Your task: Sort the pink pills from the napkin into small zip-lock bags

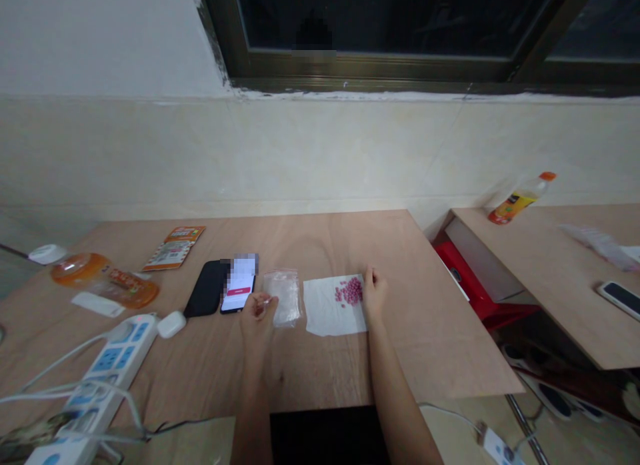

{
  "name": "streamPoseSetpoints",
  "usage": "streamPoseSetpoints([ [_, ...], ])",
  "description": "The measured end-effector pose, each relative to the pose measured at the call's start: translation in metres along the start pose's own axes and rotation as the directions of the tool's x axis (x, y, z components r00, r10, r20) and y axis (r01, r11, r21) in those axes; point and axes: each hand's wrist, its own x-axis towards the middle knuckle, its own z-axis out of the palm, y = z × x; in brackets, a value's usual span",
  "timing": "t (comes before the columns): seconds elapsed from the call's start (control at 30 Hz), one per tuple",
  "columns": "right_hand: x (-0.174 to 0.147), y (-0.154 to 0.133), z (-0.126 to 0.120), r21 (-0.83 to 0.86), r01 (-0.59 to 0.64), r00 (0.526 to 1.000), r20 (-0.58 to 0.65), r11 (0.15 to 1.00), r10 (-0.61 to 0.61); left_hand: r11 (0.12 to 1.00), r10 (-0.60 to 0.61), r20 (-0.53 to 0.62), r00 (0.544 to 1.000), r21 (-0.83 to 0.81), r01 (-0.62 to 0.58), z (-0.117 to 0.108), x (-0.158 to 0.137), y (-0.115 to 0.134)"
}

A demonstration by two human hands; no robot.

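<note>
A small heap of pink beads or pellets (351,291) lies on a white sheet of tissue or paper (325,318) in front of me. My right hand (375,295) rests at the sheet's right edge, its fingers curled in; whatever they may hold is hidden. To the left of the sheet lies a stack of clear plastic bags (285,298). My left hand (257,311) is at the bags' left edge with thumb and fingers pinched together. Something small and pale shows at its fingertips, too small to name.
Left of the hands lie a lit phone (241,285), a black phone-like slab (206,288), an orange packet (175,247), a drink bottle (107,278) on its side, a white charger case (171,324) and a power strip (107,365). Another bottle (520,201) leans on the right-hand table.
</note>
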Motion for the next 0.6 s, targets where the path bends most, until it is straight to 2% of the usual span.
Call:
streamPoseSetpoints([
  [0.27,0.0014,0.0023,0.0024,-0.025,0.06,0.998,0.029,0.998,-0.059,0.923,0.108,0.017,0.994,0.37,-0.106,0.0024,-0.0042,-0.0024],
  [0.6,0.0029,0.0045,0.0054,-0.056,0.123,0.989,0.085,0.991,-0.118,0.818,0.217,0.044,0.975,0.537,-0.206,0.0047,-0.0044,-0.0093],
])
